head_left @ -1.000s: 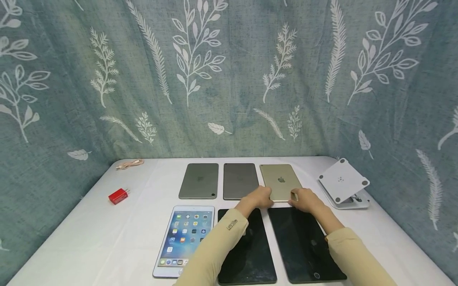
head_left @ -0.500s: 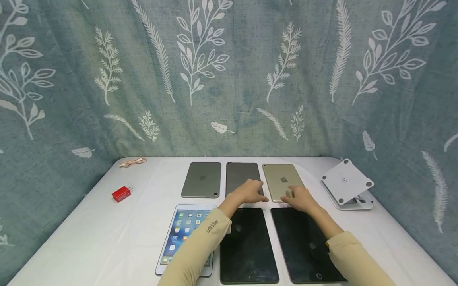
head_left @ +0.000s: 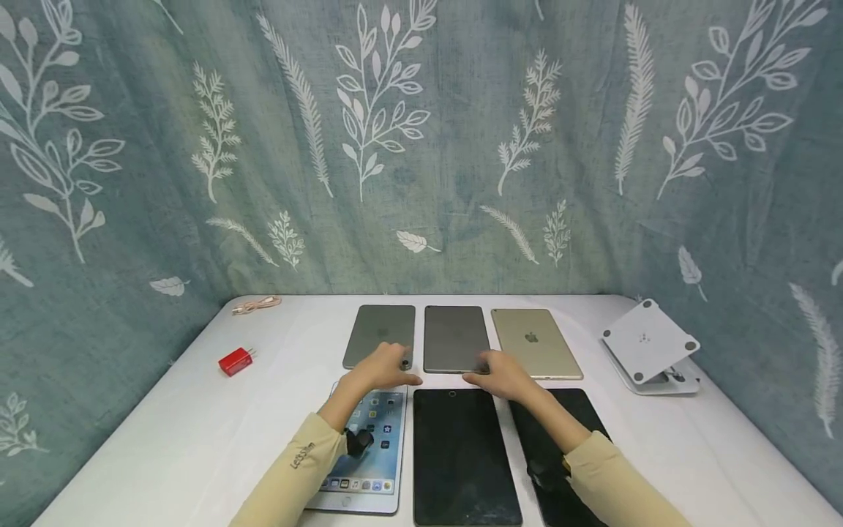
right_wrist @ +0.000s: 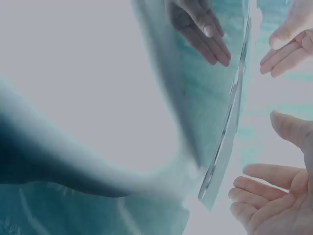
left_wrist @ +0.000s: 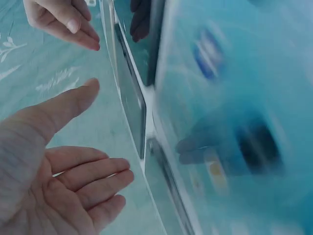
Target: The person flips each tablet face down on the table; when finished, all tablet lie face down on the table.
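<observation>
My left hand (head_left: 385, 366) hovers with loose fingers over the near edge of the grey-green tablet (head_left: 378, 333), above the top of a white tablet with a lit screen (head_left: 382, 461). Level with it, my right hand (head_left: 506, 377) is at the near corner of the middle grey tablet (head_left: 454, 337). Below it lies a middle black-screened tablet (head_left: 461, 454). In the left wrist view the left hand (left_wrist: 78, 191) has spread fingers and grips nothing. The right hand (right_wrist: 279, 191) in the right wrist view is likewise relaxed and holds nothing.
A gold tablet (head_left: 536, 340) lies back right, and another black-screened tablet (head_left: 579, 410) is partly under the right forearm. Farther right stands a silver stand (head_left: 648, 340). A red charger plug (head_left: 235, 361) and coiled cable (head_left: 257, 304) lie at left. A patterned curtain (head_left: 421, 146) closes the back.
Both hands have left the near edge of the gold tablet and moved left, the left hand farthest. The gold tablet now lies fully uncovered. The head view has shifted slightly.
</observation>
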`<state>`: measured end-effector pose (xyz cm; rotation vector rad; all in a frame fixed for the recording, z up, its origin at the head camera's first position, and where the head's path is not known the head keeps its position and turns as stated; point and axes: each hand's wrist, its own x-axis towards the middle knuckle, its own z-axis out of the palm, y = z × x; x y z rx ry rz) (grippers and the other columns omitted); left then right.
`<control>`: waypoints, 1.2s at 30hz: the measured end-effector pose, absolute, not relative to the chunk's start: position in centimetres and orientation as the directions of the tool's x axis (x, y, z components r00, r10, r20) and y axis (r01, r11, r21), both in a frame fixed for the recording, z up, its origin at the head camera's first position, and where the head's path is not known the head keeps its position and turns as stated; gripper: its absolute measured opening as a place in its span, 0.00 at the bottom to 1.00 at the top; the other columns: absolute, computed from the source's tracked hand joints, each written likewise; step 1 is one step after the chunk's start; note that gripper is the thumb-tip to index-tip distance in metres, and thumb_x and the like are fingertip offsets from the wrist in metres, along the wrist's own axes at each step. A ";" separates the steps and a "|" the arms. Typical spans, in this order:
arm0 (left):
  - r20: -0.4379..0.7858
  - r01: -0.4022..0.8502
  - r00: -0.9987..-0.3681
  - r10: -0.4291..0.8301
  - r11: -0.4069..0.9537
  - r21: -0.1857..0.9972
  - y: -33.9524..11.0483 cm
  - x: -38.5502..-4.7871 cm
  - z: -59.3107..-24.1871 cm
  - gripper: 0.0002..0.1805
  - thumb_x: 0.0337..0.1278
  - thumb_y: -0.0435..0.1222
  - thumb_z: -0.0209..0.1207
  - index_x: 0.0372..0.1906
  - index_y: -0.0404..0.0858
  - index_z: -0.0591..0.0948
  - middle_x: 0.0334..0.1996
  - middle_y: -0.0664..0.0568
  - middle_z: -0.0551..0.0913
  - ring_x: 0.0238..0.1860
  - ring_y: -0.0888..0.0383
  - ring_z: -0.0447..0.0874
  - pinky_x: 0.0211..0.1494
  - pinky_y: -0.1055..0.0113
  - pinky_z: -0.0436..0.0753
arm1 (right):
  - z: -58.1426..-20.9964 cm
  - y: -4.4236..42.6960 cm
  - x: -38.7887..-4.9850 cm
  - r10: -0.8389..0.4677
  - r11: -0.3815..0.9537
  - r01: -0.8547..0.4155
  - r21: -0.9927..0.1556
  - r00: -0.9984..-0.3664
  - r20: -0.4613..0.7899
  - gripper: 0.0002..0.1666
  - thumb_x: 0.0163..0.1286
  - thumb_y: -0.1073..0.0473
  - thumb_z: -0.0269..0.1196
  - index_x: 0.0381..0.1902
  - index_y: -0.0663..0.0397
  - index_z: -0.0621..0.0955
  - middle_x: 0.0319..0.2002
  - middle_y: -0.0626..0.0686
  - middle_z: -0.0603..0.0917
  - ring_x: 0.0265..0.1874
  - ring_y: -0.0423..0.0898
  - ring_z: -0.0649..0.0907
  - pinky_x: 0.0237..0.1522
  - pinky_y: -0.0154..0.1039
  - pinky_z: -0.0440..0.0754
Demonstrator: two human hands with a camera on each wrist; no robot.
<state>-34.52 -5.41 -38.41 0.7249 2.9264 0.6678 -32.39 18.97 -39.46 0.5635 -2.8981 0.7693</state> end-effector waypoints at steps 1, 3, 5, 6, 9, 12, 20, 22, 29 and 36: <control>0.053 0.426 -0.893 0.447 0.802 0.419 -6.2 -34.2 -38.4 0.38 0.51 0.44 0.69 0.62 0.24 0.71 0.59 0.33 0.76 0.55 0.40 0.80 0.58 0.51 0.79 | -39.5 18.3 -32.3 -0.348 0.797 -0.392 -0.459 -0.920 0.182 0.29 0.63 0.53 0.64 0.47 0.79 0.78 0.46 0.72 0.81 0.47 0.66 0.81 0.48 0.57 0.79; 0.055 0.404 -0.906 0.420 0.819 0.408 -7.6 -33.7 -38.3 0.38 0.50 0.44 0.69 0.61 0.24 0.72 0.59 0.33 0.77 0.58 0.39 0.77 0.59 0.49 0.78 | -39.5 16.9 -32.3 -0.382 0.780 -0.428 -0.457 -0.904 0.195 0.27 0.62 0.53 0.65 0.44 0.77 0.80 0.44 0.71 0.83 0.45 0.65 0.82 0.47 0.56 0.80; 0.052 0.378 -0.919 0.392 0.835 0.400 -8.7 -33.2 -38.2 0.37 0.50 0.43 0.69 0.60 0.24 0.73 0.57 0.33 0.77 0.58 0.38 0.77 0.59 0.49 0.78 | -39.5 15.5 -32.2 -0.409 0.764 -0.449 -0.462 -0.892 0.191 0.26 0.61 0.53 0.65 0.43 0.76 0.80 0.43 0.69 0.83 0.43 0.63 0.82 0.47 0.55 0.79; 0.048 0.363 -0.925 0.376 0.842 0.398 -9.2 -33.0 -38.1 0.37 0.49 0.43 0.70 0.60 0.24 0.73 0.57 0.33 0.78 0.57 0.38 0.78 0.59 0.48 0.78 | -39.6 14.9 -32.1 -0.418 0.759 -0.453 -0.467 -0.890 0.183 0.26 0.61 0.53 0.65 0.43 0.75 0.80 0.43 0.68 0.83 0.44 0.63 0.82 0.48 0.55 0.79; 0.038 0.336 -0.937 0.349 0.860 0.384 -10.5 -32.2 -38.0 0.37 0.48 0.43 0.71 0.59 0.24 0.73 0.54 0.32 0.79 0.54 0.38 0.79 0.57 0.48 0.78 | -39.8 13.2 -31.8 -0.421 0.744 -0.440 -0.503 -0.893 0.159 0.30 0.60 0.53 0.66 0.50 0.76 0.79 0.50 0.69 0.81 0.52 0.64 0.80 0.55 0.56 0.77; 0.032 0.326 -0.940 0.341 0.862 0.389 -11.6 -31.6 -38.2 0.36 0.46 0.41 0.72 0.58 0.24 0.75 0.52 0.32 0.81 0.52 0.38 0.81 0.56 0.48 0.79 | -40.2 11.9 -31.4 -0.426 0.740 -0.424 -0.523 -0.896 0.123 0.31 0.60 0.53 0.66 0.52 0.75 0.78 0.53 0.69 0.80 0.57 0.65 0.77 0.58 0.57 0.75; 0.000 0.263 -0.959 0.285 0.885 0.383 -13.9 -30.4 -38.6 0.29 0.36 0.39 0.76 0.46 0.28 0.80 0.36 0.42 0.84 0.37 0.49 0.82 0.46 0.54 0.82 | -40.3 9.8 -30.9 -0.500 0.716 -0.468 -0.518 -0.862 0.087 0.24 0.60 0.54 0.66 0.41 0.75 0.82 0.42 0.65 0.83 0.42 0.59 0.82 0.44 0.48 0.81; -0.038 0.233 -0.964 0.264 0.903 0.362 -14.3 -30.2 -38.5 0.29 0.34 0.39 0.77 0.44 0.27 0.80 0.33 0.44 0.83 0.33 0.53 0.80 0.43 0.55 0.82 | -40.3 9.5 -30.9 -0.524 0.710 -0.485 -0.510 -0.848 0.077 0.19 0.60 0.55 0.66 0.33 0.71 0.83 0.29 0.58 0.81 0.28 0.51 0.79 0.30 0.39 0.77; -0.115 0.223 -0.958 0.264 0.933 0.281 -14.6 -30.1 -38.2 0.29 0.27 0.38 0.79 0.40 0.28 0.81 0.31 0.47 0.82 0.31 0.55 0.78 0.41 0.58 0.82 | -40.8 8.8 -30.9 -0.547 0.683 -0.485 -0.546 -0.835 0.058 0.16 0.60 0.58 0.65 0.36 0.71 0.84 0.34 0.62 0.81 0.31 0.48 0.76 0.32 0.39 0.73; -0.125 0.215 -0.959 0.255 0.939 0.269 -14.3 -30.1 -38.2 0.33 0.26 0.38 0.80 0.45 0.28 0.82 0.38 0.44 0.83 0.39 0.52 0.81 0.48 0.55 0.82 | -41.1 8.2 -30.5 -0.429 0.585 -0.251 -0.772 -0.903 -0.031 0.16 0.61 0.63 0.61 0.39 0.74 0.82 0.68 0.77 0.60 0.71 0.70 0.55 0.69 0.64 0.56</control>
